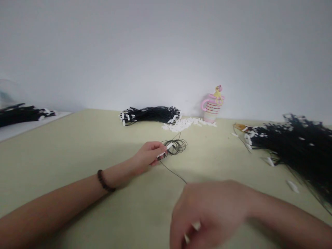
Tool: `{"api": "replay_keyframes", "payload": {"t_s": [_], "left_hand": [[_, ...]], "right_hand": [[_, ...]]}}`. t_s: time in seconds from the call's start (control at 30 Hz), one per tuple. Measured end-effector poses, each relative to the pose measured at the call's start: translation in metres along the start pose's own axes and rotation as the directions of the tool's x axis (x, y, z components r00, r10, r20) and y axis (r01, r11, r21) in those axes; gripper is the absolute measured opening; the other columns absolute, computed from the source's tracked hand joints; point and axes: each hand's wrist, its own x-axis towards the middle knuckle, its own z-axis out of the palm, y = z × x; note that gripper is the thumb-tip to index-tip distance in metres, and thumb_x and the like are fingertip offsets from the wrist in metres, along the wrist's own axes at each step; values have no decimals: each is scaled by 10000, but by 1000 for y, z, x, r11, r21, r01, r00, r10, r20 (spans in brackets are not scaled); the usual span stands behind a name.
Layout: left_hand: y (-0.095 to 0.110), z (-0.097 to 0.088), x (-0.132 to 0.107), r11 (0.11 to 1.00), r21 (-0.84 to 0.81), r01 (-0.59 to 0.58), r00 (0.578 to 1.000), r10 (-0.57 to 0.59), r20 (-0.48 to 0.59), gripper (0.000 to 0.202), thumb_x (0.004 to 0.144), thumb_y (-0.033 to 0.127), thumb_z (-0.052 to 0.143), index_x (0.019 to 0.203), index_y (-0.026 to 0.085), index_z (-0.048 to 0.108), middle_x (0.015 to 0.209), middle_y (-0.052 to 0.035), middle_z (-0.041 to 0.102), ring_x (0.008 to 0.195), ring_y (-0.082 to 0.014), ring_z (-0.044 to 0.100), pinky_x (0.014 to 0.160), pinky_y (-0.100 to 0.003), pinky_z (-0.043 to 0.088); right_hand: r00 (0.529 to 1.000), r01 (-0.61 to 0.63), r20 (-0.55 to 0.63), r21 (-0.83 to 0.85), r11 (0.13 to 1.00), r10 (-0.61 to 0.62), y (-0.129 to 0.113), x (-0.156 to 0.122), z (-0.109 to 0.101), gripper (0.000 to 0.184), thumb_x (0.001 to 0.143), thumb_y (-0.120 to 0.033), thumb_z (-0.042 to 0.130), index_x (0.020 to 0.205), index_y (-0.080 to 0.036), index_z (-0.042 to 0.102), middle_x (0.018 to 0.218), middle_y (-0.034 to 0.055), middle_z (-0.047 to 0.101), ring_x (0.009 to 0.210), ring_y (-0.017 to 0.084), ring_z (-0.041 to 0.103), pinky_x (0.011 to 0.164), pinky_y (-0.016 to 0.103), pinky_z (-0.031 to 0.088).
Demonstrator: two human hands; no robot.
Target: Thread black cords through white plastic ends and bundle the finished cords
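From where I stand, the piece in hand looks only partly worked: the thin black cord (178,148) is gathered in loose, uneven loops over the bench (116,138), just beyond the fingers of the left hand (151,152), while one strand runs out of that grip toward the right hand (207,211), so I'd judge the gathering unfinished. Nothing that I can see binds the loops. Against the wall lies a tidy bundle (151,114) of black cords with white ends, which seems complete; beside it a heap of white tags (184,123) is spread loose, near a pink mug (213,108). A far larger mass of black cords (293,138) sprawls at the right, though whether it is waiting or finished I can't tell

As for the pose, the left forearm reaches in low from the left, a dark bead bracelet (102,180) at the wrist, with thumb and fingers pinching the cord together with a white tag (169,146). The right hand is nearer the person, back uppermost, wrist bent and fingers curled downward; it is blurred, and the strand vanishes behind it, so I can't tell whether it grips anything
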Motion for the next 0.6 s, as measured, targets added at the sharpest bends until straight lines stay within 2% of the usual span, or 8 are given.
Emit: {"api": "replay_keyframes", "payload": {"t_s": [0.07,0.1,0.17,0.23,0.33,0.6], "left_hand": [[-2,4,-2,999,-43,8,1000,-9,-16,291,692,429,553,687,137,540,527,41,406,384,-35,323,333,-146,209],[-2,5,-2,998,-59,11,1000,-12,-20,281,691,417,557,685,137,538,527,40,408,387,-36,326,334,-146,211],[-2,7,-3,997,-81,11,999,-14,-33,259,689,390,567,681,133,538,536,37,415,397,-34,332,335,-142,214],[-1,8,-4,995,-96,11,999,-15,-39,247,693,374,567,678,128,541,552,34,420,405,-28,327,337,-136,210],[1,8,-6,994,-112,5,999,-9,-39,240,707,365,558,670,129,533,561,36,416,422,-27,329,348,-131,215],[-1,10,-6,998,-57,-32,999,31,-31,270,724,395,537,691,127,527,572,38,422,425,-28,328,361,-138,224]], "right_hand": [[993,28,105,184,982,-48,14,21,3,222,692,-397,593,745,-188,642,659,-12,629,563,82,560,516,171,431],[998,-18,62,318,948,-2,23,30,7,204,730,-355,557,757,-170,639,664,0,630,553,82,557,500,174,422],[975,-78,-155,432,898,159,44,43,19,176,726,-303,562,762,-145,630,655,12,620,533,84,534,477,179,397],[929,-130,-262,431,893,262,64,48,32,173,714,-291,567,731,-130,627,616,15,599,503,82,499,458,183,369],[907,-168,-300,384,908,295,80,46,45,186,710,-295,557,720,-122,624,602,15,577,493,80,466,447,183,342],[888,-223,-320,331,917,331,76,47,44,193,722,-289,509,629,-132,571,528,-7,525,460,76,432,431,181,325]]}}
